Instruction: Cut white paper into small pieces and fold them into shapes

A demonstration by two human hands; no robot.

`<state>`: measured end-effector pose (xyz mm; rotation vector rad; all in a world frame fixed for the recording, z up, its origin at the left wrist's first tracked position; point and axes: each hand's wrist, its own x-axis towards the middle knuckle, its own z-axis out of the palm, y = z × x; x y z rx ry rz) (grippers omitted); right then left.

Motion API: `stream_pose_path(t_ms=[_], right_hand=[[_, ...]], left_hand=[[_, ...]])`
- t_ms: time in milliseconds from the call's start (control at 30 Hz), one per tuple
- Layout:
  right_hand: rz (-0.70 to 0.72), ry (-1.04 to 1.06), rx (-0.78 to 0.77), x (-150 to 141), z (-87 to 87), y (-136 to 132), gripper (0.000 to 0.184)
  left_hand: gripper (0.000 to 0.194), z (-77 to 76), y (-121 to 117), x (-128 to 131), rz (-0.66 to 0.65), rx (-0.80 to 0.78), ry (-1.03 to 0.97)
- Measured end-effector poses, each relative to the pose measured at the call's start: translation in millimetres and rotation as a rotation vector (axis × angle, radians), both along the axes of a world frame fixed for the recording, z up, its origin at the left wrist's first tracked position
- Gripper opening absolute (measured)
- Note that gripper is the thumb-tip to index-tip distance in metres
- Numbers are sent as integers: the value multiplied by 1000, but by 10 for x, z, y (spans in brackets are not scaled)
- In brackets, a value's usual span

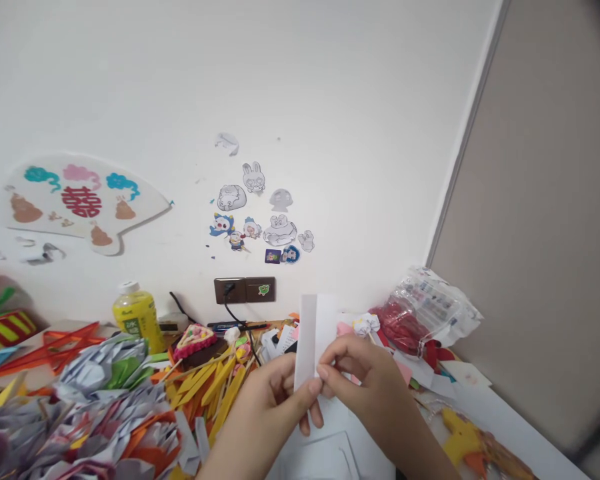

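Observation:
A white strip of paper [307,333] stands upright between my two hands, with a lengthwise crease down it. My left hand [275,400] grips its lower left part, the thumb pressed on the front and the fingers behind. On the right side, my right hand [363,373] pinches the paper's lower edge between thumb and fingers. Both hands are closed on the same sheet and nearly touch at its bottom. Below them lies a white surface [325,453] with a thin dark outline on it.
Crumpled paper pieces [95,413] heap up at left, beside yellow sticks [210,383]. A yellow-labelled bottle [139,317] stands behind them. Clear plastic bags [425,310] lie at back right, a yellow item [463,433] at front right. The wall holds a power socket [245,289] and stickers.

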<state>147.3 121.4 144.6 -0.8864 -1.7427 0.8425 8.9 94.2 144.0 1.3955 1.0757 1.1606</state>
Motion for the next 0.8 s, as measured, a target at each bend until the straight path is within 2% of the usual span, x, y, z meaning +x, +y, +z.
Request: stream_pose_path(t_ms=[133,300,433,533,600,667,800], right_hand=[[1,11,10,-19,-9,8,7],[36,47,-55,-28,-9,-4,2],[17,81,3,-38,-29,-14,17],[135,169,-11,-51,-56,-13,19],[199,237,-41,-67,-75,-3,18],[203,275,-51,-89,-91,8,16],[226,313,-69,-125,-117,8,16]], left_hand=[[29,5,1,-3,34,10,42],[27,6,-22,-4,76,64,86],[25,11,-48,-8,75,105,48],[23,16,-53,-6,57,94,-6],[30,15,-47,-4,41,71,-48],[40,8,-37,-4,36,59,-86],[43,-8,-14,-10,63,50,-143]])
